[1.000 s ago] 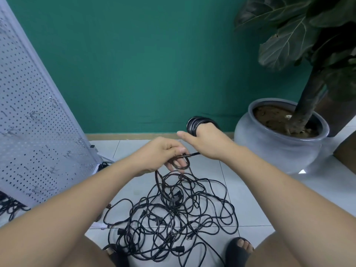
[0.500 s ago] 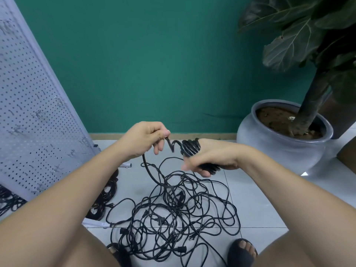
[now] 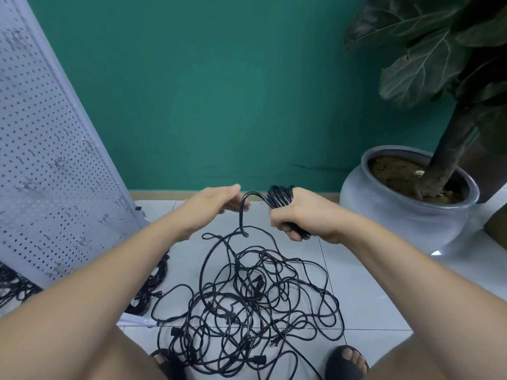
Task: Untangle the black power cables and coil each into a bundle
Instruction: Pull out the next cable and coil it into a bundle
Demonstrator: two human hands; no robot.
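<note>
Right hand: grip closed round a coiled bundle of black power cable, held above the floor in front of the person; the turns show above and below the fist.

Loose strand: leaves the top of the coiled bundle, arcs over towards the left hand, then drops in front of its fingers and runs down into the tangle; whether the left grip pinches the strand or only touches it cannot be told, as the fingers lie mostly straight behind the strand.

Tangle of black power cables: lies loose on the tiled floor between the person's feet, several plugs visible among the loops; one sandal sits at its near right edge.

Room: white floor tiles with grey joints; teal wall with a wooden skirting board at its foot; white pegboard panel leaning at the left, small hooks on it; further coiled black cables on the floor beside its lower edge; grey glazed plant pot at the right, filled with soil and holding a large-leaved plant.
</note>
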